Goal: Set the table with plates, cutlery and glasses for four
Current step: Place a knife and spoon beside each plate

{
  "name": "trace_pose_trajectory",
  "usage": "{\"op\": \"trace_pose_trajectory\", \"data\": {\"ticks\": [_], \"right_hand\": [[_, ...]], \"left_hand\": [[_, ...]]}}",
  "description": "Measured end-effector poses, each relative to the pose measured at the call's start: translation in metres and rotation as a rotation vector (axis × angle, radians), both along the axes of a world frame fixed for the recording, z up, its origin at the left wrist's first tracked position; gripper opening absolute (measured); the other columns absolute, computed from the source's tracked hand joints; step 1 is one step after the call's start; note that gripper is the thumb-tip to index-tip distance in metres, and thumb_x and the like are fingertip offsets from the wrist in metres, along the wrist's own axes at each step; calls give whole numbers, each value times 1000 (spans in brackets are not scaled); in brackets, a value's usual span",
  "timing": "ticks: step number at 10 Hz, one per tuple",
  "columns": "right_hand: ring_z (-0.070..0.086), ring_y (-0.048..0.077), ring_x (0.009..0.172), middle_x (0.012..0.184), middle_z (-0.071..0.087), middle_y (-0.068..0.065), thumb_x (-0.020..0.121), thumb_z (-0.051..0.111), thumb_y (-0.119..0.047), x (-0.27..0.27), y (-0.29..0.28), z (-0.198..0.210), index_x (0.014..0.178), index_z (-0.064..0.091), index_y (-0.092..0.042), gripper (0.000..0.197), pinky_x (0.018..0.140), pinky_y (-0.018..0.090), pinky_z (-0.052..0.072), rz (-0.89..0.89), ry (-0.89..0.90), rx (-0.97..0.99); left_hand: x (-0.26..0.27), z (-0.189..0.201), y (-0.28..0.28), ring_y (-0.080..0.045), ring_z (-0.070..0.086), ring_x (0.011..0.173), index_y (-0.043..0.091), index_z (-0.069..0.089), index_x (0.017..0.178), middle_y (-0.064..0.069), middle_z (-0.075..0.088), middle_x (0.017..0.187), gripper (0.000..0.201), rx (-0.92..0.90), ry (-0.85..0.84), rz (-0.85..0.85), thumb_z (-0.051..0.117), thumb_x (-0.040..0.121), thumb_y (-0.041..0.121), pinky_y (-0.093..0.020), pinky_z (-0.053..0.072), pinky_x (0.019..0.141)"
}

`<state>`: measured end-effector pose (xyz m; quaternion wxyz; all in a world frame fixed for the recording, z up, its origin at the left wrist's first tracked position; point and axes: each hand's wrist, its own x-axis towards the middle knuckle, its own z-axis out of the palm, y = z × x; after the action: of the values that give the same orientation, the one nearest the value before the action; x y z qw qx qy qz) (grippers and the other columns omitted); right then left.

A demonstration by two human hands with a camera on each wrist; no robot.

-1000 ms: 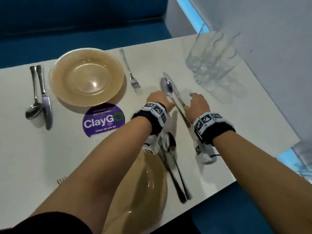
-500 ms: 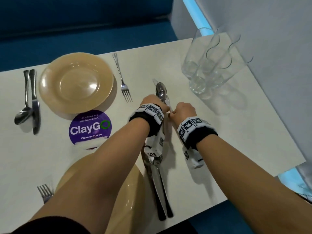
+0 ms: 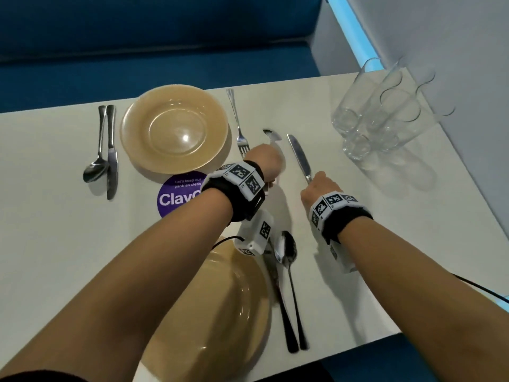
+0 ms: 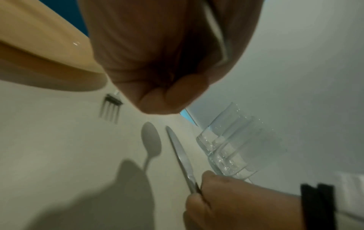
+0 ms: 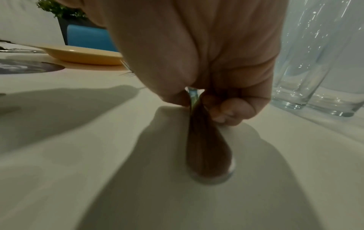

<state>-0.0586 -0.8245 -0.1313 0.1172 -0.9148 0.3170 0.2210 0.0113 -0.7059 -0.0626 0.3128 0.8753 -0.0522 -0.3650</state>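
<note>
My left hand (image 3: pixel 265 164) grips a spoon (image 3: pixel 271 135) by its handle and holds it above the white table (image 3: pixel 55 244), casting a spoon-shaped shadow there. Just to its right, my right hand (image 3: pixel 316 186) pinches the handle of a knife (image 3: pixel 299 158), whose blade points away from me, low over the table. The right wrist view shows thumb and fingers (image 5: pixel 226 110) pinching the knife handle (image 5: pixel 206 147). One set place lies behind: a beige plate (image 3: pixel 175 130), a fork (image 3: pixel 237 122), a spoon (image 3: pixel 96 166) and a knife (image 3: pixel 111 150). Several empty glasses (image 3: pixel 371 119) stand at the far right.
A second beige plate (image 3: pixel 225 312) lies near me under my left forearm, with a spoon (image 3: pixel 287 252) and a dark-handled knife (image 3: pixel 283 312) on its right. A purple round sticker (image 3: pixel 176 197) marks the table. A grey wall (image 3: pixel 454 51) borders the right, blue seating the far side.
The spoon and knife lay together under both hands. My left hand has lifted the spoon off to the left, and my right hand has drawn the knife to the right, so they are apart.
</note>
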Motion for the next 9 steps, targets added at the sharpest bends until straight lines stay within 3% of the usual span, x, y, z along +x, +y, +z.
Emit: {"op": "trace_pose_trajectory", "data": {"ticks": [1, 2, 3, 4, 5, 6, 7, 8, 9], "right_hand": [[54, 35, 116, 126, 51, 20, 96, 38, -8, 2, 2, 5, 123, 48, 5, 32, 88, 34, 46, 78, 133, -16], [53, 37, 116, 126, 50, 22, 95, 43, -8, 4, 17, 17, 123, 45, 6, 32, 87, 36, 45, 104, 130, -52], [54, 41, 110, 122, 51, 25, 96, 36, -4, 9, 46, 32, 120, 47, 8, 29, 84, 41, 43, 54, -46, 5], [55, 33, 95, 101, 56, 23, 101, 26, -14, 22, 108, 52, 83, 53, -5, 33, 81, 34, 40, 10, -326, 268], [45, 22, 78, 82, 51, 12, 101, 23, -18, 37, 188, 61, 62, 38, -19, 42, 63, 26, 26, 2, -452, 499], [44, 19, 68, 69, 49, 4, 101, 24, -15, 40, 262, 69, 62, 42, -18, 43, 54, 28, 27, -1, -485, 629], [48, 17, 73, 74, 54, 2, 101, 26, -19, 43, 318, 72, 72, 54, -12, 41, 61, 25, 33, 27, -501, 719], [48, 18, 88, 95, 58, 9, 103, 25, -25, 48, 359, 72, 99, 64, 1, 47, 72, 24, 29, 106, -467, 722], [51, 22, 93, 94, 56, 8, 103, 31, -31, 49, 378, 72, 95, 68, -7, 45, 81, 30, 34, 204, -396, 715]], "left_hand": [[-5, -9, 25, -18, 47, 53, 18, 32, 62, -19, 62, 100, 39, -65, -21, -26, 33, 98, 3, -18, 41, 45], [-9, -10, 54, -20, 48, 52, 17, 34, 64, -19, 60, 90, 37, -117, -31, 59, 31, 99, 7, -22, 43, 47], [-15, -5, 84, -21, 49, 52, 19, 35, 65, -11, 53, 81, 35, -222, 17, 207, 31, 99, 8, -23, 46, 48], [-18, 0, 123, -22, 54, 52, 18, 36, 69, -8, 53, 68, 32, -305, 69, 290, 31, 100, 10, -28, 49, 53], [-21, 9, 173, -30, 61, 70, 16, 38, 68, -15, 58, 79, 33, -351, 56, 332, 34, 100, 13, -42, 58, 73], [-23, 10, 231, -33, 62, 82, 21, 39, 67, -18, 58, 89, 33, -338, -17, 373, 37, 99, 15, -49, 56, 82], [-22, 11, 287, -28, 59, 69, 8, 54, 78, -18, 60, 78, 32, -290, -47, 333, 33, 100, 13, -48, 57, 79], [-19, 8, 333, -25, 51, 48, 8, 47, 74, -11, 52, 63, 34, -206, -113, 291, 27, 101, 12, -34, 54, 48], [-19, 5, 363, -42, 62, 78, -2, 58, 95, -28, 63, 92, 37, -159, -148, 309, 28, 102, 17, -42, 52, 64]]}}
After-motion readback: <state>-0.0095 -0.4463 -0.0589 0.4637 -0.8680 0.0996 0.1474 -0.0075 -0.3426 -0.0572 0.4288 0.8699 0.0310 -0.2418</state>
